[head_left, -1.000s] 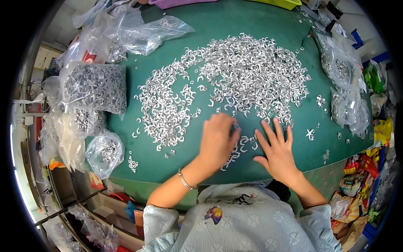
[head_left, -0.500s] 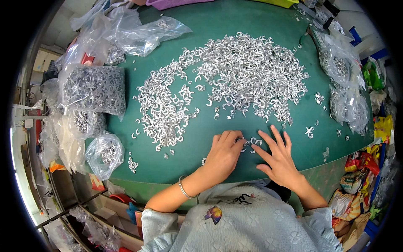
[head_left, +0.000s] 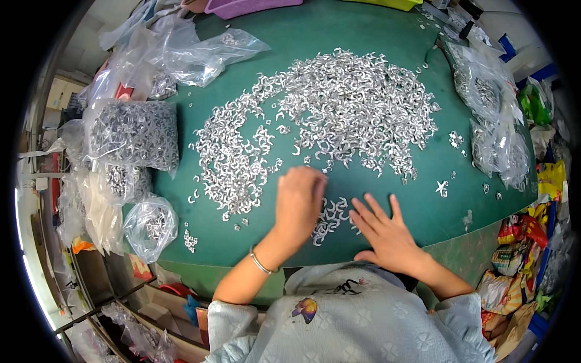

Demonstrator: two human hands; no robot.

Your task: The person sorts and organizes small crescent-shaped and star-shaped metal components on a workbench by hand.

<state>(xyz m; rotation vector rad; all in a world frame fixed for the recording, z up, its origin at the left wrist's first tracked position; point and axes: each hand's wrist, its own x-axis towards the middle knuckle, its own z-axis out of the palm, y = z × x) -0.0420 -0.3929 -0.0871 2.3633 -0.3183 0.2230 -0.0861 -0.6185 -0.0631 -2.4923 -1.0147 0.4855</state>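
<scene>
The left hand (head_left: 298, 202) is curled over the green table (head_left: 472, 196) — whether its fingers grip anything, I cannot tell. The right hand (head_left: 390, 236) has its fingers apart, just right of the small near cluster of metal pieces (head_left: 330, 219) — the big heap (head_left: 363, 100) lies farther off.

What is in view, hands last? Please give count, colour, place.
Table: one, green, centre
Main heap: many pieces, silver, centre
Side pile: many, silver, left
Small cluster: several pieces, silver, nearer person
Clear bags: several, silver contents, both sides
Bins: two, purple and yellow, far edge
Packages: several, multicoloured, right
Shelf compartments: several, brownish, lower left
Shirt: one, pale blue, bottom
Bracelet: one, silver, left wrist
Left hand: one, bare, cluster's left
Right hand: one, bare, cluster's right
</scene>
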